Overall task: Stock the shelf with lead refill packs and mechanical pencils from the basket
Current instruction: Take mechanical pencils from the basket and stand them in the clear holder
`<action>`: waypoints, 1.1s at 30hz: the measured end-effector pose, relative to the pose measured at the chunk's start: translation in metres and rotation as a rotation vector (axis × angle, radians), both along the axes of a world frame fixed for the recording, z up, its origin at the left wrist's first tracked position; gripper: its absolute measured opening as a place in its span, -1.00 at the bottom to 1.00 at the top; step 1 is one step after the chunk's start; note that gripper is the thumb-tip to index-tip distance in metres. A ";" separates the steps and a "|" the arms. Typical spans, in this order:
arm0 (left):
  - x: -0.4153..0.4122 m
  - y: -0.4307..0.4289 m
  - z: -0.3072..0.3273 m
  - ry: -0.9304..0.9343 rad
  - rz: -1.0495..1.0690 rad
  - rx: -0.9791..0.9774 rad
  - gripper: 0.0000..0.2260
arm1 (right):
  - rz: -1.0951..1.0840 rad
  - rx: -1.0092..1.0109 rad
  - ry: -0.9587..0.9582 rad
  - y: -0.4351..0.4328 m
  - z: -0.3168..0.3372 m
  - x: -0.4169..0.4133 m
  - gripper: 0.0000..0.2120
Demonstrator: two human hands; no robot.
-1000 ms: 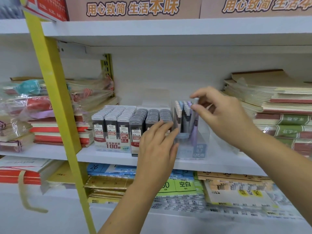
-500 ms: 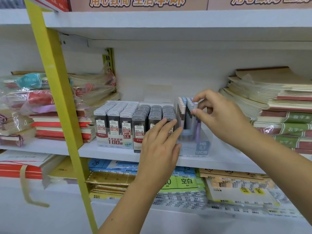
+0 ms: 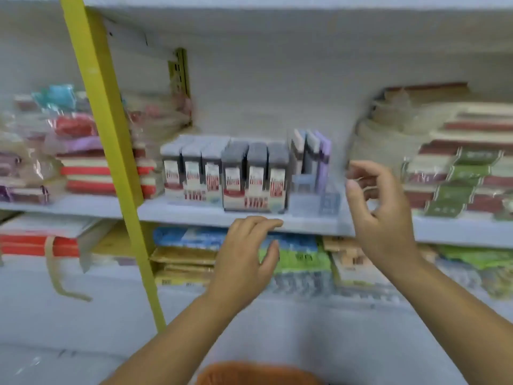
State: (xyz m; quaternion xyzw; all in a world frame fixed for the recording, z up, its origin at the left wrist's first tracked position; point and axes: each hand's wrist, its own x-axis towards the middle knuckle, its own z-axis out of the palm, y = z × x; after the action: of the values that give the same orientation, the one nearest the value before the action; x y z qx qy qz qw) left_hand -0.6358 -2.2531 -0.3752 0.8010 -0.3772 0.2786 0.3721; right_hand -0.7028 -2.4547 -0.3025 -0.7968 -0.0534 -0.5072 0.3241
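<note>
Head view: seemingly between placements, left grip (image 3: 247, 245) and right grip (image 3: 380, 207) hover empty, fingers loosely apart, so reaching the basket (image 3: 258, 375) likely comes next.

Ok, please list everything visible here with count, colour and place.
shelf: one, white, mid-frame
lead refill packs: six rows, white or grey, shelf centre
clear box: one, transparent, right of packs
mechanical pencils: several, blue and purple, in clear box
notebooks: stacks, red and green, shelf right
wrapped stationery: stacks, mixed colours, shelf left
paper packs: several, mixed colours, below shelf
post: one, yellow, left
basket: one, orange, bottom edge
left grip: one, empty, at shelf edge
right grip: one, empty, beside clear box
</note>
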 end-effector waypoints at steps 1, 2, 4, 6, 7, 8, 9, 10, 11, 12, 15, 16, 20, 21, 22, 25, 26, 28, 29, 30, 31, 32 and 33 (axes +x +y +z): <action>-0.005 0.009 -0.019 0.058 -0.036 0.095 -0.70 | 0.036 0.057 0.021 0.005 -0.019 -0.009 -0.81; -0.010 0.019 -0.044 0.128 -0.073 0.204 -0.69 | 0.065 0.089 0.072 0.010 -0.043 -0.017 -0.83; -0.018 0.043 -0.097 0.312 -0.126 0.402 -0.65 | 0.084 0.117 0.231 0.020 -0.098 -0.029 -0.85; -0.023 0.068 -0.156 0.524 -0.142 0.577 -0.60 | 0.065 0.165 0.479 0.026 -0.167 -0.037 -0.85; -0.024 0.079 -0.185 0.631 -0.138 0.657 -0.56 | 0.049 0.192 0.620 0.029 -0.203 -0.042 -0.84; -0.026 0.088 -0.211 0.731 -0.126 0.727 -0.53 | 0.038 0.214 0.763 0.033 -0.237 -0.046 -0.83; -0.027 0.096 -0.236 0.818 -0.110 0.781 -0.50 | 0.038 0.229 0.896 0.037 -0.271 -0.049 -0.81; -0.028 0.101 -0.259 0.890 -0.092 0.812 -0.48 | 0.049 0.237 1.017 0.041 -0.303 -0.053 -0.80; -0.029 0.104 -0.281 0.951 -0.080 0.831 -0.47 | 0.064 0.243 1.132 0.045 -0.333 -0.056 -0.78; -0.030 0.105 -0.299 1.003 -0.074 0.848 -0.45 | 0.074 0.255 1.248 0.049 -0.359 -0.060 -0.75; -0.032 0.098 -0.345 1.139 -0.053 0.905 -0.42 | 0.050 0.349 1.525 0.059 -0.421 -0.073 -0.64; -0.033 0.095 -0.358 1.184 -0.047 0.918 -0.41 | 0.037 0.390 1.575 0.062 -0.437 -0.075 -0.61; -0.044 0.082 -0.405 1.359 -0.059 0.904 -0.45 | -0.045 0.486 1.655 0.073 -0.482 -0.072 -0.61; -0.046 0.080 -0.415 1.382 -0.059 0.894 -0.48 | -0.094 0.521 1.642 0.075 -0.490 -0.070 -0.64; -0.048 0.077 -0.422 1.395 -0.050 0.882 -0.51 | -0.149 0.566 1.625 0.077 -0.497 -0.068 -0.66; -0.053 0.069 -0.441 1.400 -0.013 0.854 -0.61 | -0.275 0.656 1.603 0.082 -0.513 -0.065 -0.66; -0.054 0.067 -0.445 1.386 -0.012 0.865 -0.64 | -0.309 0.650 1.598 0.084 -0.516 -0.064 -0.66; -0.055 0.064 -0.452 1.333 -0.011 0.918 -0.76 | -0.378 0.638 1.581 0.088 -0.522 -0.061 -0.66; -0.056 0.063 -0.455 1.302 -0.009 0.938 -0.82 | -0.413 0.650 1.568 0.090 -0.523 -0.058 -0.64; -0.055 0.063 -0.457 1.274 -0.009 0.949 -0.87 | -0.448 0.675 1.548 0.093 -0.525 -0.055 -0.63; -0.054 0.063 -0.458 1.255 -0.016 0.956 -0.90 | -0.486 0.705 1.524 0.095 -0.526 -0.053 -0.62; -0.053 0.064 -0.459 1.244 -0.027 0.963 -0.92 | -0.522 0.737 1.502 0.097 -0.527 -0.051 -0.60; -0.053 0.064 -0.460 1.239 -0.034 0.956 -0.94 | -0.549 0.776 1.480 0.099 -0.528 -0.050 -0.60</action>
State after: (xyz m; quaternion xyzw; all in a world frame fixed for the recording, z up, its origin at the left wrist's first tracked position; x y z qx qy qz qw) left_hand -0.6887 -2.1886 -0.8352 0.8779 -0.1920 -0.4179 0.1335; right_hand -0.7533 -2.3557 -0.8308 -0.7394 0.5401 0.0973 0.3901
